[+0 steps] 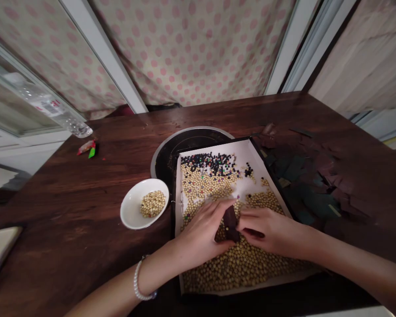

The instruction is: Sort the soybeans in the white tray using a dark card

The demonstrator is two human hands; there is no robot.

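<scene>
Between the thumb and fingers of my left hand (206, 229) is a small dark brown piece of card (230, 222), held over a shallow box. One small yellow grain shows on the card's surface. My right hand (267, 229) is closed in a pinch at the card's right edge; whatever lies between its fingertips is hidden. Below both hands, the white-lined box (262, 165) holds many round, pale yellow soybean-like grains (231, 268). Black grains (211, 160) gather along its far end, mixed with a few coloured ones. Bare white lining shows between the piles.
A white bowl (130, 207) with some yellow grains stands left of the box. Under the box's far left corner lies a round dark tray (165, 149). Torn dark scraps (317, 193) cover the table's right. A plastic bottle (53, 108) and a small wrapper (86, 147) are at far left.
</scene>
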